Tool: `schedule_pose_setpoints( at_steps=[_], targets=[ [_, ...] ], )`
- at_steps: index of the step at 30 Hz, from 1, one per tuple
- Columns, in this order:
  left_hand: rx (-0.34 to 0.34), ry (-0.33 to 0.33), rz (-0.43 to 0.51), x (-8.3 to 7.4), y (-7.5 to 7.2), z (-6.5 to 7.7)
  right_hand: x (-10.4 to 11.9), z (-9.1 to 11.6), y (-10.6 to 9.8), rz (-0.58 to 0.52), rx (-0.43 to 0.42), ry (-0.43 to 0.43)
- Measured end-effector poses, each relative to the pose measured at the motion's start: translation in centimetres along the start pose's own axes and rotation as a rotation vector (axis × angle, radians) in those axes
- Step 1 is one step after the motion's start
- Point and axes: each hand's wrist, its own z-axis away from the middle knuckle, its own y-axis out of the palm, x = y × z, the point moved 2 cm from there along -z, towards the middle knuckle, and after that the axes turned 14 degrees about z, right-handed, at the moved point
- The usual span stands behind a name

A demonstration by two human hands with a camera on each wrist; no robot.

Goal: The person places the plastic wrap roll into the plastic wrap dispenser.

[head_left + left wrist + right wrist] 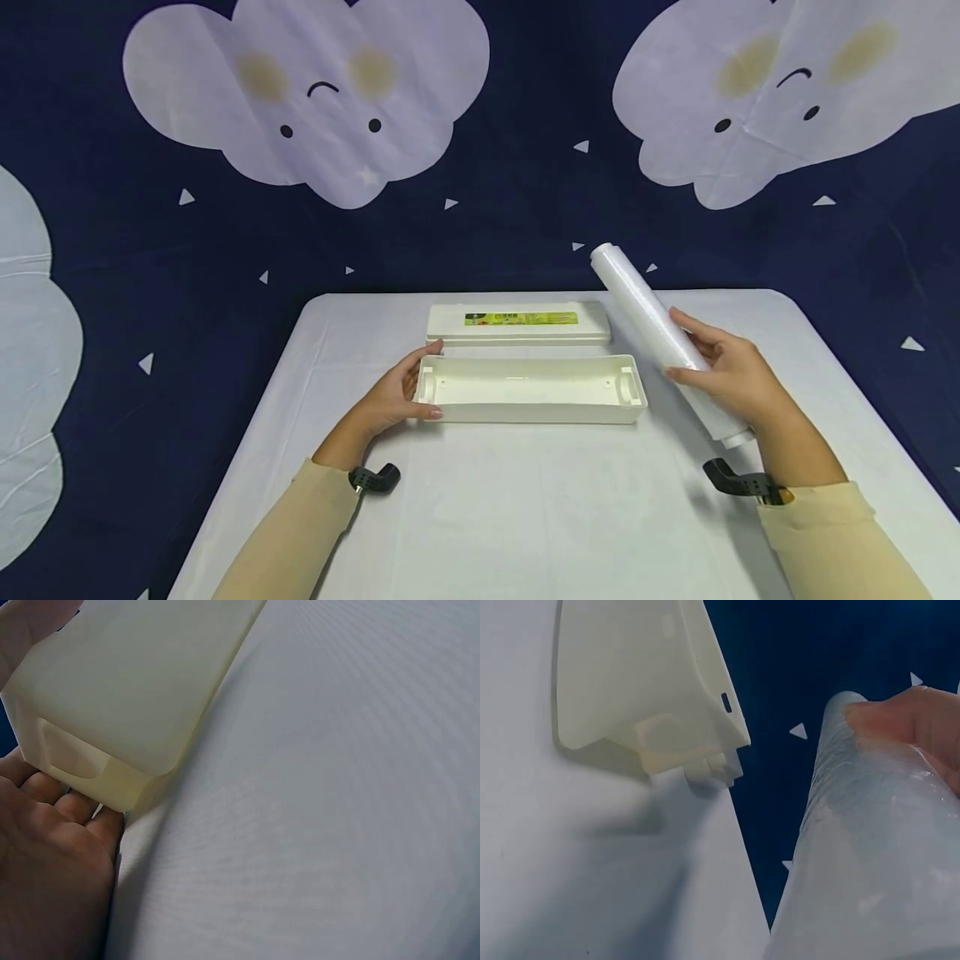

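A long cream plastic box point(536, 413) lies open side up on the table in the head view, its inside bare. My left hand point(388, 402) grips its left end, thumb at the near corner and fingers round the far side. In the left wrist view that end of the box point(135, 697) lies between thumb and curled fingers. Right of the box, my right hand point(731, 375) holds a roll of cling film point(643, 307), slanted with its far end up and to the left. The right wrist view shows the thumb pressed on the roll point(870, 840).
Behind the box lies its matching cream lid point(525, 335), with a yellow-green label point(521, 318). A white cloth covers the table point(525, 517). Dark blue fabric point(540, 208) with clouds and small white triangles hangs beyond the far edge.
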Motion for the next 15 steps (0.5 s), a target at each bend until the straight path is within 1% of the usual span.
schedule_pose_setpoints(
  at_steps=[9,15],
  targets=[
    [0.018,0.030,0.011,0.0,0.0,0.0,0.7,-1.0,0.4,-0.068,0.033,-0.109],
    [0.034,0.039,0.003,0.0,0.0,0.0,1.3,-1.6,0.7,-0.120,0.079,-0.141]
  ],
)
